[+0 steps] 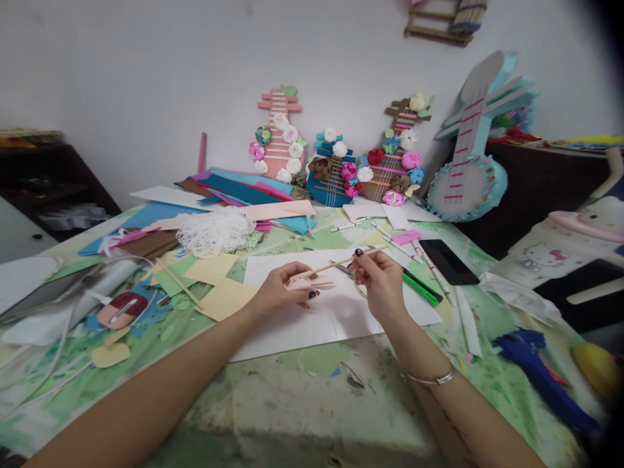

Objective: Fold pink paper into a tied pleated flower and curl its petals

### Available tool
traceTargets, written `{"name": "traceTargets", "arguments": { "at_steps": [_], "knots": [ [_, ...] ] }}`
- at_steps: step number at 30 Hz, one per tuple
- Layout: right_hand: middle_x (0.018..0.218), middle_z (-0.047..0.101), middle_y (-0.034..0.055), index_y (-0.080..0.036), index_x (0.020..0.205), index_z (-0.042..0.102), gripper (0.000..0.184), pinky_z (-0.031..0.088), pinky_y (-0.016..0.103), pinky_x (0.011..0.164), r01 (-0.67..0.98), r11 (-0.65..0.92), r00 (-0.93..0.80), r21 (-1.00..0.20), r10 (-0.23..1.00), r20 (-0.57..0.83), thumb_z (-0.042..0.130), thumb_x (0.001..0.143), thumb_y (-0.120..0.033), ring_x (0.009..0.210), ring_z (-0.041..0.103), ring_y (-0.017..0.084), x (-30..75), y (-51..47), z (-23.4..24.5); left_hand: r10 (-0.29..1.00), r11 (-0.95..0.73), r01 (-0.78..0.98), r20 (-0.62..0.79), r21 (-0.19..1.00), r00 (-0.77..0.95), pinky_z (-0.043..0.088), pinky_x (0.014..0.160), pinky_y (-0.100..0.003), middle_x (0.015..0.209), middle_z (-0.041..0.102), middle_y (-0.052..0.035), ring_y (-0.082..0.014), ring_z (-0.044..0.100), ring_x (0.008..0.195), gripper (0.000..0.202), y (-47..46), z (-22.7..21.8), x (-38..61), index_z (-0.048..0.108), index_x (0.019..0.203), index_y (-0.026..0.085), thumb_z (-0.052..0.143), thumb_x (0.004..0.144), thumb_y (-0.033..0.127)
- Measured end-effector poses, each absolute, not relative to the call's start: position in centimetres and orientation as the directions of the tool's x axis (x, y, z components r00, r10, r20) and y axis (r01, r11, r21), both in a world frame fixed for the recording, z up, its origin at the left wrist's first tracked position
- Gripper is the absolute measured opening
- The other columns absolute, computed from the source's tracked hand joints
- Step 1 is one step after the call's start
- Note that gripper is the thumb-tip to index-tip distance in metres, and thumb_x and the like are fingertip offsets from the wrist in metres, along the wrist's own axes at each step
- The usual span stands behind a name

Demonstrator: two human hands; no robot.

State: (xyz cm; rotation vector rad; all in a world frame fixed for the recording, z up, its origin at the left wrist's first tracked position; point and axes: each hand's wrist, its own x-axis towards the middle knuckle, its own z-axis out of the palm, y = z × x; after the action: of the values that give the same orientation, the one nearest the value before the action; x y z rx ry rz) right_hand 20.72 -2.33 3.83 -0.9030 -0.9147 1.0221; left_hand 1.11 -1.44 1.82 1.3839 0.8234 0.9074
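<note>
My left hand (283, 286) is closed around a small piece of pale pink paper (314, 283), held just above a white sheet (336, 312) on the table. My right hand (380, 279) pinches a thin wooden stick (336, 263) that slants across to the pink paper, and a pair of scissors (348, 272) seems to hang from the same fingers. A silver bangle (431, 378) circles my right wrist. Both hands are close together over the middle of the sheet.
Paper guitars with paper flowers (336, 169) lean against the wall. Coloured card sheets (234, 188), a bundle of white string (214, 231), yellow scraps (214, 279), pens (419, 286), a black phone (446, 260) and a blue glue gun (536, 370) lie around.
</note>
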Motion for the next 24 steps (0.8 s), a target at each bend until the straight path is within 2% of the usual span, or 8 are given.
{"name": "traceTargets", "arguments": {
  "at_steps": [4, 9, 12, 15, 18, 19, 21, 24],
  "knots": [
    [0.061, 0.062, 0.0007, -0.014, 0.073, 0.059, 0.022, 0.033, 0.019, 0.039, -0.334, 0.268, 0.262, -0.904, 0.947, 0.184, 0.07, 0.067, -0.031, 0.039, 0.043, 0.005, 20.9, -2.2, 3.8, 0.91, -0.024, -0.074, 0.052, 0.997, 0.412, 0.055, 0.054, -0.024, 0.087, 0.062, -0.005, -0.0183, 0.063, 0.078, 0.034, -1.3, 1.6, 1.1, 0.058, 0.092, 0.014, 0.073, 0.062, 0.021],
    [0.058, 0.056, -0.0037, -0.017, 0.066, 0.051, 0.023, 0.035, 0.017, 0.042, -0.327, 0.443, 0.47, -0.835, 0.843, 0.263, 0.068, 0.067, -0.031, 0.043, 0.045, 0.004, 22.3, -1.5, 4.4, 0.939, -0.004, -0.114, 0.043, 0.994, 0.341, 0.055, 0.056, -0.024, 0.089, 0.061, -0.0047, -0.018, 0.063, 0.08, 0.036, -1.3, 2.0, 1.0, 0.055, 0.09, 0.015, 0.075, 0.061, 0.022],
    [0.058, 0.056, -0.0042, -0.018, 0.064, 0.047, 0.025, 0.041, 0.017, 0.046, -0.345, 0.445, 0.561, -0.827, 0.804, 0.198, 0.066, 0.068, -0.033, 0.048, 0.051, 0.006, 23.1, -1.0, 4.7, 0.943, 0.037, -0.193, 0.029, 0.981, 0.332, 0.056, 0.063, -0.026, 0.092, 0.062, -0.0059, -0.0185, 0.063, 0.085, 0.036, -1.4, 2.3, 0.9, 0.051, 0.091, 0.015, 0.074, 0.064, 0.023],
    [0.057, 0.057, -0.0026, -0.018, 0.066, 0.046, 0.026, 0.035, 0.017, 0.037, -0.343, 0.262, 0.406, -0.902, 0.907, 0.109, 0.064, 0.069, -0.037, 0.041, 0.049, 0.006, 22.8, -1.2, 4.7, 0.932, 0.068, -0.257, 0.03, 0.964, 0.361, 0.055, 0.068, -0.028, 0.095, 0.062, -0.007, -0.0194, 0.063, 0.088, 0.035, -1.6, 2.4, 0.9, 0.049, 0.09, 0.015, 0.073, 0.065, 0.022],
    [0.051, 0.051, -0.0058, -0.018, 0.072, 0.05, 0.026, 0.013, 0.016, 0.031, -0.231, 0.062, 0.068, -0.971, 0.997, 0.047, 0.066, 0.067, -0.038, 0.03, 0.027, 0.001, 21.3, -2.0, 4.4, 0.926, 0.101, -0.258, 0.004, 0.961, 0.377, 0.055, 0.069, -0.03, 0.094, 0.061, -0.0058, -0.0193, 0.063, 0.087, 0.035, -1.7, 2.3, 1.0, 0.049, 0.09, 0.016, 0.073, 0.065, 0.022],
    [0.05, 0.048, -0.0071, -0.017, 0.075, 0.052, 0.027, 0.011, 0.016, 0.032, -0.185, 0.02, -0.018, -0.983, 1.0, 0.023, 0.067, 0.067, -0.039, 0.03, 0.024, 0.0, 20.8, -2.3, 4.2, 0.925, 0.111, -0.251, -0.008, 0.961, 0.38, 0.055, 0.069, -0.031, 0.093, 0.06, -0.005, -0.0186, 0.063, 0.085, 0.036, -1.8, 2.3, 1.1, 0.049, 0.09, 0.016, 0.073, 0.065, 0.022],
    [0.052, 0.045, -0.0079, -0.017, 0.078, 0.055, 0.027, 0.014, 0.017, 0.034, -0.08, -0.001, -0.12, -0.997, 0.993, 0.009, 0.068, 0.067, -0.039, 0.034, 0.025, 0.001, 19.9, -2.9, 3.9, 0.919, 0.122, -0.24, -0.018, 0.963, 0.395, 0.055, 0.068, -0.031, 0.092, 0.06, -0.0041, -0.0174, 0.063, 0.081, 0.038, -1.8, 2.1, 1.2, 0.049, 0.093, 0.017, 0.074, 0.064, 0.022],
    [0.056, 0.047, -0.006, -0.017, 0.079, 0.059, 0.023, 0.02, 0.018, 0.037, 0.076, 0.052, -0.166, -0.996, 0.985, 0.039, 0.068, 0.068, -0.036, 0.039, 0.028, 0.002, 19.3, -3.3, 3.5, 0.891, 0.131, -0.222, -0.017, 0.966, 0.453, 0.055, 0.063, -0.03, 0.091, 0.06, -0.0044, -0.0187, 0.063, 0.08, 0.041, -1.9, 1.9, 1.3, 0.051, 0.095, 0.017, 0.075, 0.063, 0.023]
  ]
}}
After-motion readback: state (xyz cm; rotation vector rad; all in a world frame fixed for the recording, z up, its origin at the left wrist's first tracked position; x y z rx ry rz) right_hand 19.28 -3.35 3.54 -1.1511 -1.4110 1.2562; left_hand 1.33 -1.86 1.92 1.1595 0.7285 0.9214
